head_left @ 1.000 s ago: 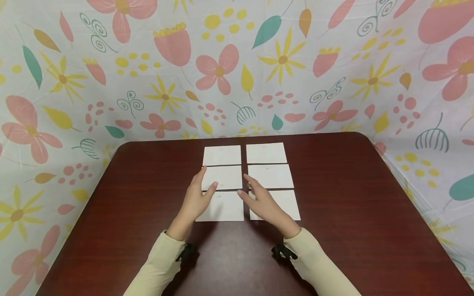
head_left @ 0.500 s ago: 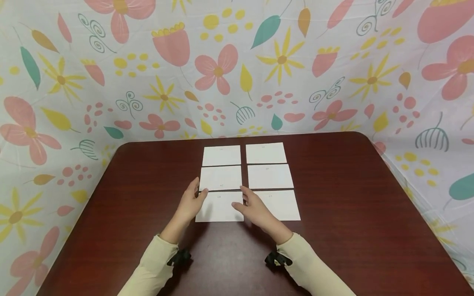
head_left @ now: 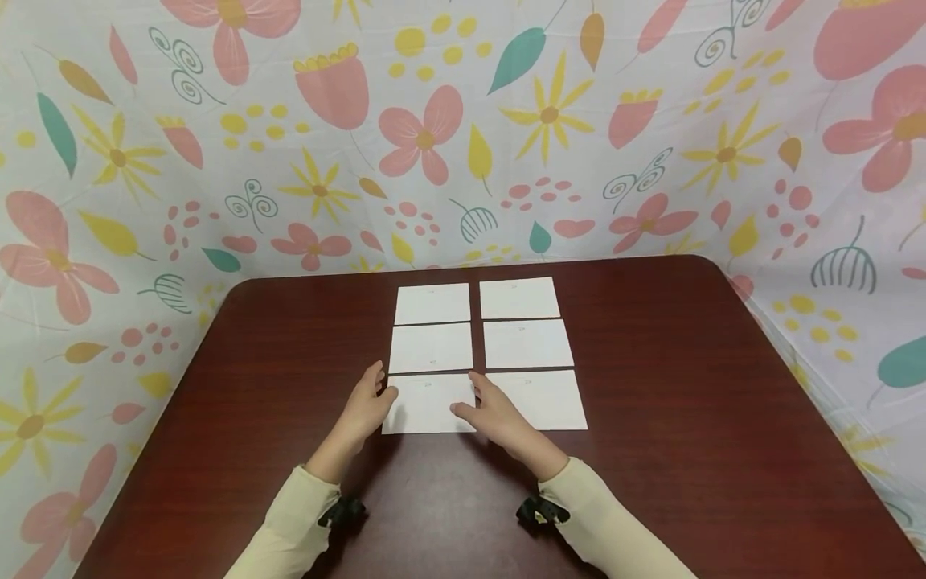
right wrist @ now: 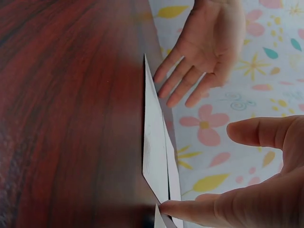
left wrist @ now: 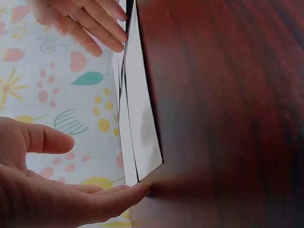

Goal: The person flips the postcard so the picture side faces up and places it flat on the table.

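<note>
White paper cards lie in two columns of three on a dark red-brown table. My left hand (head_left: pixel 362 408) is at the left edge of the front left card (head_left: pixel 427 406), fingers extended and thumb apart. On that card's right side is my right hand (head_left: pixel 499 410), thumb over the card and fingers near the gap between columns. Its forearm side covers part of the front right card (head_left: pixel 553 402). In the wrist views, the fingertips of the left hand (left wrist: pixel 61 190) and the right hand (right wrist: pixel 256 185) come down at the card edges. Neither hand grips anything; firm contact is unclear.
Beyond the hands lie the middle left card (head_left: pixel 431 347), middle right card (head_left: pixel 528 344), back left card (head_left: pixel 432 304) and back right card (head_left: pixel 519 297), with small faint marks. A flowered cloth (head_left: pixel 463 145) hangs behind the table (head_left: pixel 665 418).
Both hands have drawn back toward the person, from over the middle row to the sides of the front left card. The left hand also shifted left. The cards keep their layout.
</note>
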Tool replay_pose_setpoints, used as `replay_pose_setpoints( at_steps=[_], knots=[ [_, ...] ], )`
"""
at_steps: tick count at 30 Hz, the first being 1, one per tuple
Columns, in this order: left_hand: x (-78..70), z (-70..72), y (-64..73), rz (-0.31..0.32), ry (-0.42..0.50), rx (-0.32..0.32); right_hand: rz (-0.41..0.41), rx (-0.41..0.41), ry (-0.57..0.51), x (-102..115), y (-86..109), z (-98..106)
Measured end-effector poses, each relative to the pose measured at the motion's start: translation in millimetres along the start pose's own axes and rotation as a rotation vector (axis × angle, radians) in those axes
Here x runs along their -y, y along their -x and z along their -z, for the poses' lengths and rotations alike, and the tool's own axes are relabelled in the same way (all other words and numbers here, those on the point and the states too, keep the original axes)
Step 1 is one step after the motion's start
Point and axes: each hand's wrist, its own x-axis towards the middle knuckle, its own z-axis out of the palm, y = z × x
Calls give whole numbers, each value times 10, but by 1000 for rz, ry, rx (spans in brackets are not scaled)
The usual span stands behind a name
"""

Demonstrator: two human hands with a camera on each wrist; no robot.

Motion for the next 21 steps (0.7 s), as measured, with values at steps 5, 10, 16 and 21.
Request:
replay_pose_setpoints(
  at_steps=[5, 10, 16, 21],
  knots=[
    [-10, -17, 3, -6, 7, -8, -22, -2, -21, -2, -11, -14],
    [0, -19, -16, -4, 1, -25, -43, -10, -71, 11, -19, -9],
    [12, -23, -28, 2, 9, -34, -58, -24, -85, 25, -23, -8],
    [29, -19, -43, 11, 39, -48, -68, -45, -122, 21, -45, -13]
  ],
)
